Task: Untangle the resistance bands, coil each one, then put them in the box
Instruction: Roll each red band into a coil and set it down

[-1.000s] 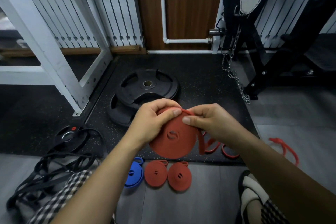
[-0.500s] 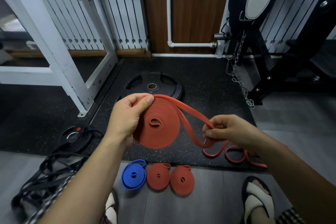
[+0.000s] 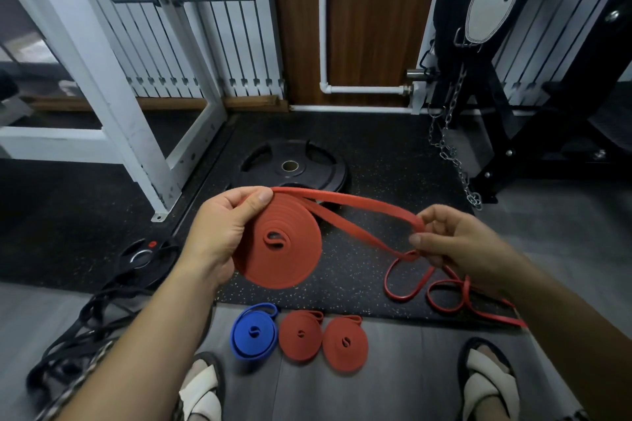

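Note:
My left hand grips a large red coiled band, thumb on its top edge. The coil's loose doubled end stretches right to my right hand, which pinches it between thumb and fingers. Below that hand, thin red bands lie in loops on the black mat. On the grey floor in front of me sit three finished coils: a blue coil, a red coil and a second red coil. Black bands lie tangled at the left. No box is in view.
A black weight plate lies on the speckled mat behind the coil. A small plate sits at the left. A white rack frame stands left; a chain and black machine stand right. My sandalled feet are below.
The coil was held by both hands close together; my right hand has since pulled the loose end out to the right, and the left hand keeps the coil, now held a little higher.

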Demonstrator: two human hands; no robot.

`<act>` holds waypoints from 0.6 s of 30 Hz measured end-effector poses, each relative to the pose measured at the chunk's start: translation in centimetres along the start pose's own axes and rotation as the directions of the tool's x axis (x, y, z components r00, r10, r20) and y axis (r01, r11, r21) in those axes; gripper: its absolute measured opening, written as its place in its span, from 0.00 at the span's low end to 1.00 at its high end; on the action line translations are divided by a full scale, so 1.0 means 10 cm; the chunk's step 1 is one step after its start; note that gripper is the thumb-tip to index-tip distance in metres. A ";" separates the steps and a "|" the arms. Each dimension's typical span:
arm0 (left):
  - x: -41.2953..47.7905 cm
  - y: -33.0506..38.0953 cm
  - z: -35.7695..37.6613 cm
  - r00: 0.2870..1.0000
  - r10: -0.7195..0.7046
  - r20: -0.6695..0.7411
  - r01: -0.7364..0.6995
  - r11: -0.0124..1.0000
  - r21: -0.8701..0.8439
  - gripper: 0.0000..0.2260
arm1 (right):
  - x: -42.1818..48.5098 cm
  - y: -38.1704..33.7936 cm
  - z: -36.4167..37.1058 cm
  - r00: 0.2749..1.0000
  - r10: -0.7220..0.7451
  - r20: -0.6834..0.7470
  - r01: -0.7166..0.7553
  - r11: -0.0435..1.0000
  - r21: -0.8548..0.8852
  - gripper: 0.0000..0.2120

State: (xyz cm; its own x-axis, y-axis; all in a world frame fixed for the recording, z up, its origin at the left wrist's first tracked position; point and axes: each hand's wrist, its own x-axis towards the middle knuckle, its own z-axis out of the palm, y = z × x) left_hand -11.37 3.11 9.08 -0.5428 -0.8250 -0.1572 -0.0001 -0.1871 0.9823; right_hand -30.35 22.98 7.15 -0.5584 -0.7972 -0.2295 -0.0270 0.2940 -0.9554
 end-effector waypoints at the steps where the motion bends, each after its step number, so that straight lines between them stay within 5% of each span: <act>1: -0.01 -0.01 0.02 1.000 0.000 0.014 0.000 1.000 0.021 0.02 | 0.02 0.03 0.01 0.994 -0.032 -0.102 0.022 0.995 -0.098 0.08; 4: -0.04 -0.02 0.06 0.998 0.033 0.058 -0.038 0.994 0.100 0.02 | 0.04 0.07 0.04 0.968 -0.090 -0.235 -0.020 0.904 -0.428 0.08; 7: -0.05 -0.01 0.06 0.991 0.095 0.099 -0.114 0.972 0.207 0.02 | 0.01 0.06 0.09 0.996 0.092 -0.018 -0.081 0.747 -0.660 0.07; 10: -0.09 0.00 0.09 0.975 0.127 0.184 -0.172 0.951 0.256 0.01 | -0.03 0.05 0.15 0.949 0.258 0.184 -0.026 0.641 -0.767 0.08; 13: -0.12 -0.01 0.17 0.945 0.163 0.284 -0.253 0.913 0.321 0.03 | 0.00 -0.03 0.25 0.969 0.091 0.229 0.049 0.840 -0.540 0.26; 15: -0.14 -0.04 0.21 0.928 0.173 0.331 -0.287 0.897 0.335 0.05 | 0.01 -0.13 0.37 0.964 -0.072 0.258 0.149 0.944 -0.293 0.22; 18: -0.13 -0.04 0.23 0.920 0.175 0.350 -0.292 0.903 0.315 0.06 | 0.04 -0.18 0.51 0.945 -0.221 0.243 0.250 0.964 -0.094 0.12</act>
State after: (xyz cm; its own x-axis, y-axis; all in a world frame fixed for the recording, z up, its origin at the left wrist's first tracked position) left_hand -12.58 5.50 9.09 -0.7935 -0.6053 0.0629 -0.1065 0.2398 0.9650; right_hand -26.29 19.43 7.83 -0.3201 -0.9460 -0.0505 -0.2434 0.1336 -0.9607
